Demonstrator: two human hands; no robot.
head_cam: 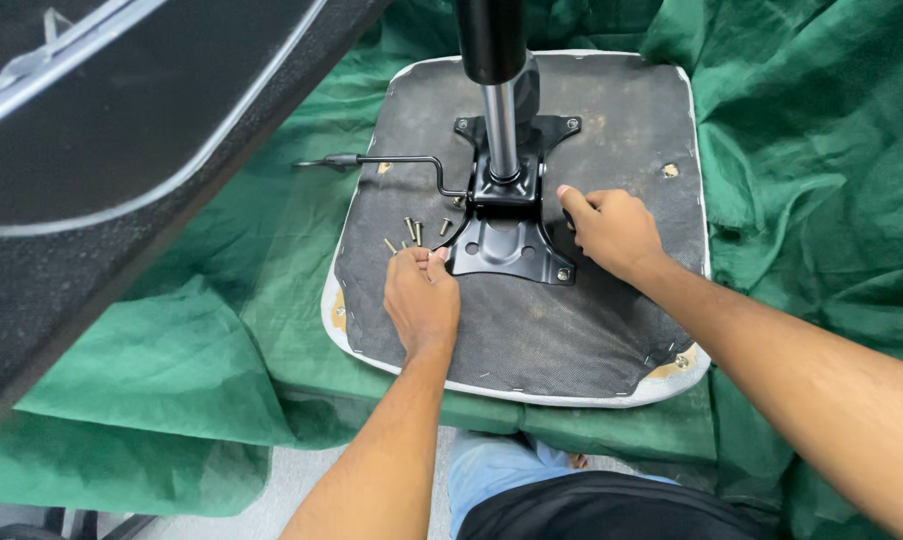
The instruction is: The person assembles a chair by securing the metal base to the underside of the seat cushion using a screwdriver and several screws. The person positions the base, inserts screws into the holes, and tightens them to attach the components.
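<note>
An upturned chair seat [591, 330] with a dark mesh underside lies on green cloth. A black metal mounting plate [506, 245] with a chrome gas cylinder [501, 130] stands on its middle. My left hand [421, 300] has its fingers pinched together at the plate's front left corner, beside several loose screws [411, 232]; what it pinches is hidden. My right hand [611, 230] grips the plate's right edge, fingers curled around it. A thin black lever [391, 160] sticks out to the left.
Green fabric [221, 340] covers the work surface and bunches up at the right. A large dark padded chair part [101, 150] with a pale seam leans over the upper left. My lap shows at the bottom edge.
</note>
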